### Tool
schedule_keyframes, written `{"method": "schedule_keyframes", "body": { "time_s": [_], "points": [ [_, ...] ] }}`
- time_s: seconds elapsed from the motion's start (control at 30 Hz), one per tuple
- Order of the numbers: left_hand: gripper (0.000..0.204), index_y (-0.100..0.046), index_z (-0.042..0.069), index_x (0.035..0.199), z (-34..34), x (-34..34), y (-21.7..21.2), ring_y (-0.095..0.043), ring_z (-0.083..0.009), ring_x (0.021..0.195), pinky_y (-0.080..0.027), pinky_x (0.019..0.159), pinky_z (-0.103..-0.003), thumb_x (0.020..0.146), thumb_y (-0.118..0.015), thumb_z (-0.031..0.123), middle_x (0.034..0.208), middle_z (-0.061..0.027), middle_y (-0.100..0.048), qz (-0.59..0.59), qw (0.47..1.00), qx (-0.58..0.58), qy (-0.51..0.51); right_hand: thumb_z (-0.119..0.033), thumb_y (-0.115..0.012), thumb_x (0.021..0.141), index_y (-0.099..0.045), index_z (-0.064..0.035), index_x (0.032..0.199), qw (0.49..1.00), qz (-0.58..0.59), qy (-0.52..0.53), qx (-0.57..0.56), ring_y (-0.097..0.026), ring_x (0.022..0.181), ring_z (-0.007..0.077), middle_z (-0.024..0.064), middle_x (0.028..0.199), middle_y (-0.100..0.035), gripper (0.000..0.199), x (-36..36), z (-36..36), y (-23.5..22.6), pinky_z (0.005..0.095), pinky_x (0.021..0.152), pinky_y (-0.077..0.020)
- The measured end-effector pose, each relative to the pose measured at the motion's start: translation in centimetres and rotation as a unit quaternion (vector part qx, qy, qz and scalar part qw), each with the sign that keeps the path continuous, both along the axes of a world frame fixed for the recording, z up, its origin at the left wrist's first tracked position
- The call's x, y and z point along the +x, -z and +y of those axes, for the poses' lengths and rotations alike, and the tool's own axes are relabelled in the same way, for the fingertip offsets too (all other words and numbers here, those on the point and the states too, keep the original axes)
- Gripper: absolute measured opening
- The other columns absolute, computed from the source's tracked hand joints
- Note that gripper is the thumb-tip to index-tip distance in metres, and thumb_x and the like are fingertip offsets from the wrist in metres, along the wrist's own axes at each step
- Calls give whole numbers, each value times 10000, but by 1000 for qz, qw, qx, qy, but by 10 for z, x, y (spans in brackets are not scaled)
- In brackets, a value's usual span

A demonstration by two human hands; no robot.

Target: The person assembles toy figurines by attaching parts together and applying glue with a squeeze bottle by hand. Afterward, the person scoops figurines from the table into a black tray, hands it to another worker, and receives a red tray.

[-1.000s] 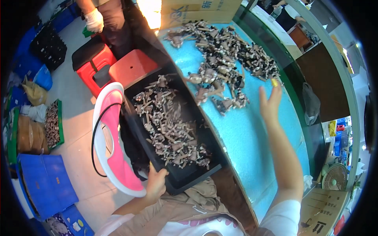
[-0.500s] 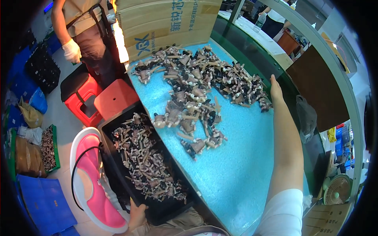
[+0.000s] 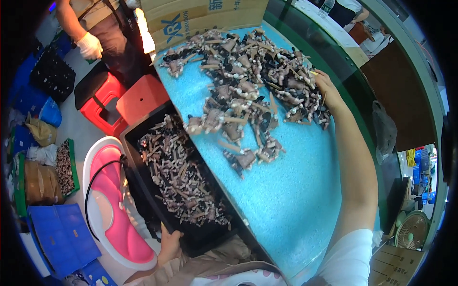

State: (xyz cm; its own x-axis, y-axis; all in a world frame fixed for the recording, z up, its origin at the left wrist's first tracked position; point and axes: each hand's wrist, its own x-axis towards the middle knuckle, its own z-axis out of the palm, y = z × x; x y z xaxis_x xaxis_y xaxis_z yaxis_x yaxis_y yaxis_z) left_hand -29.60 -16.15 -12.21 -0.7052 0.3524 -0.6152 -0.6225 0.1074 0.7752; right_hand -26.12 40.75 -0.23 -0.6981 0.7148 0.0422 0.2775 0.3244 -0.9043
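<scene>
Small plastic figures in brown, white and black (image 3: 248, 88) lie in a loose heap on the light blue tabletop (image 3: 291, 200). At the heap's right edge, my right hand (image 3: 328, 91) rests against the outer figures, its fingers stretched and slightly curved. Something small and yellow shows by its fingertips. More such figures (image 3: 183, 176) fill a black plastic bin (image 3: 202, 243), which stands lower, along the table's left edge. My left hand (image 3: 170, 242) grips the bin's near left corner by the rim; some of its fingers are hidden.
A cardboard sheet (image 3: 200, 19) stands upright at the table's far end. Red stools (image 3: 143, 97) and a pink and white plastic piece (image 3: 119, 214) are left of the bin. Another person's gloved hand (image 3: 89, 46) is at far left. A green metal frame (image 3: 424, 86) borders the right.
My right hand has moved forward and left onto the heap's right edge. Figures there sit closer together. My left hand stays on the bin, and the view has shifted a little.
</scene>
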Motion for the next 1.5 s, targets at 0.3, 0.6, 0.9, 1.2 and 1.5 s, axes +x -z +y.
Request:
{"method": "schedule_keyframes", "body": {
  "time_s": [0.3, 0.6, 0.9, 1.2, 1.5],
  "points": [
    [716, -247, 124, 1334, 4, -3, -38, -449, -217, 1066, -403, 883, -316, 668, -431, -63, 1185, -83, -437, -70, 996, 56, 5, -296, -621, 795, -615, -60, 1056, 999, -7, -17, 47, -433, 1112, 228, 126, 1302, -301, 352, -1, -92, 12, 312, 928, -372],
    [620, -336, 91, 1250, -5, 4, -16, -466, -175, 969, -404, 834, -295, 664, -445, -80, 1059, -49, -478, -61, 993, 91, -36, -357, -664, 731, -616, -97, 1090, 983, -41, -87, 154, -402, 1153, 294, 186, 1320, -307, 446, 6, -157, 16, 366, 957, -347],
    [701, -318, 112, 1301, -5, 3, -7, -466, -185, 1004, -409, 855, -304, 642, -416, -106, 1125, -44, -474, -57, 992, 102, -42, -264, -699, 703, -623, -55, 1024, 954, 11, -199, 224, -391, 1176, 366, 217, 1273, -372, 391, -6, -254, 7, 404, 987, -317],
    [733, -282, 100, 1345, -15, -7, 5, -508, -152, 851, -438, 687, -255, 659, -422, -119, 1014, -53, -509, -41, 995, 90, -26, -169, -629, 765, -608, -60, 986, 944, 109, -168, 263, -481, 1081, 330, 177, 1161, -493, 247, -31, -300, -9, 383, 922, -374],
    [703, -283, 102, 1330, -18, -9, 17, -509, -153, 830, -438, 656, -250, 671, -428, -91, 1001, -66, -506, -5, 999, 42, -34, -274, -565, 835, -473, 40, 1129, 903, 49, 185, 384, -399, 1141, 358, 238, 1207, -428, 440, -36, -95, 49, 402, 970, -309]
  ]
}}
